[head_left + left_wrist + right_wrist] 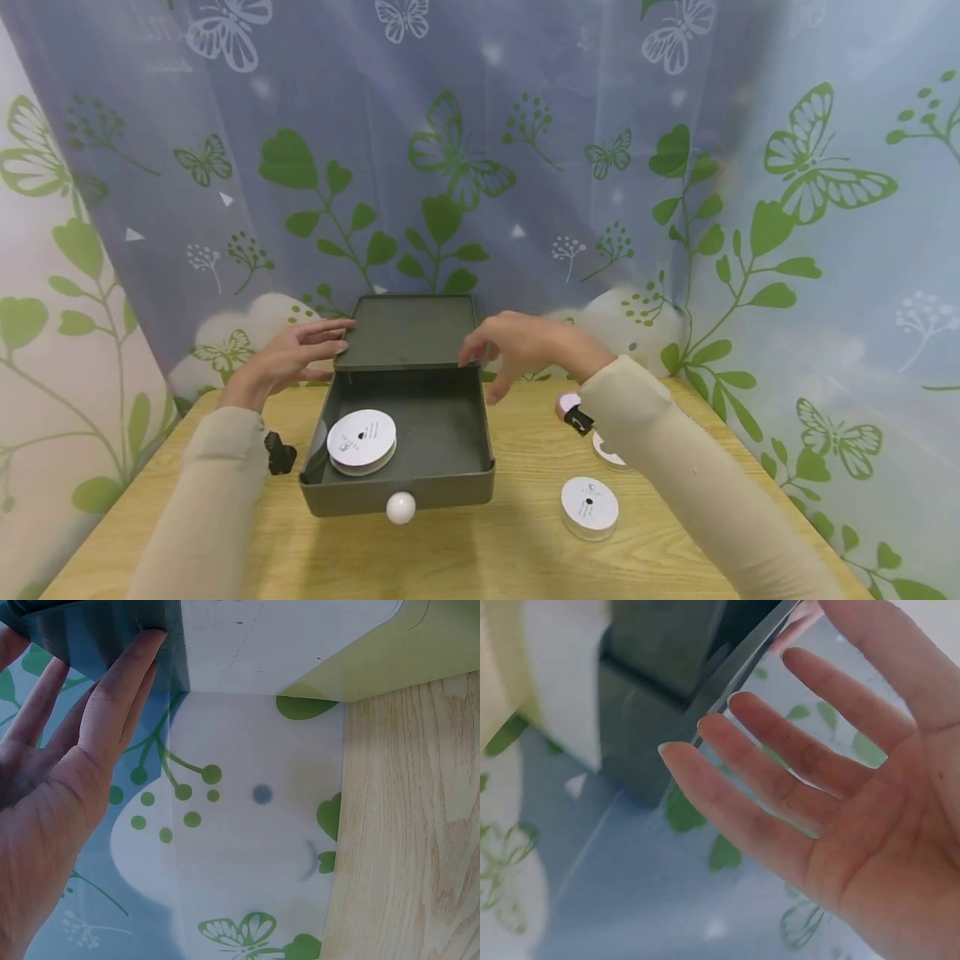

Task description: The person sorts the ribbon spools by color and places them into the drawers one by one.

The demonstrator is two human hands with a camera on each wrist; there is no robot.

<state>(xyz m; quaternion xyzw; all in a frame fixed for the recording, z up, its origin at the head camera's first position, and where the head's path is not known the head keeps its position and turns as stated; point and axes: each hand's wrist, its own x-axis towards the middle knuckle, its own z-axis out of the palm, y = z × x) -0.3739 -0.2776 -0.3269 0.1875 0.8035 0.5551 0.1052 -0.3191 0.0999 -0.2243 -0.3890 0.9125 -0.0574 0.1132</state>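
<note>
A dark grey-green drawer box [416, 329] stands at the back of the table with its drawer [450, 493] pulled out toward me. On the drawer's front is a white round knob [401, 507]. A white ribbon spool [362, 440] lies flat inside the drawer, on the left. My left hand [300, 354] is at the box's left side, fingers extended, and a fingertip meets the dark wall in the left wrist view. At the right front corner of the top is my right hand [517, 342], its fingers loosely bent and spread, thumb lower; the right wrist view shows its palm holding nothing.
Right of the box, a white spool [589, 504] lies on the wooden table [525, 467]. Another white spool [609, 454] is partly behind my right sleeve, near a pink and black item [573, 411]. A small black object [280, 454] stands left of the drawer. A patterned curtain [555, 208] hangs behind.
</note>
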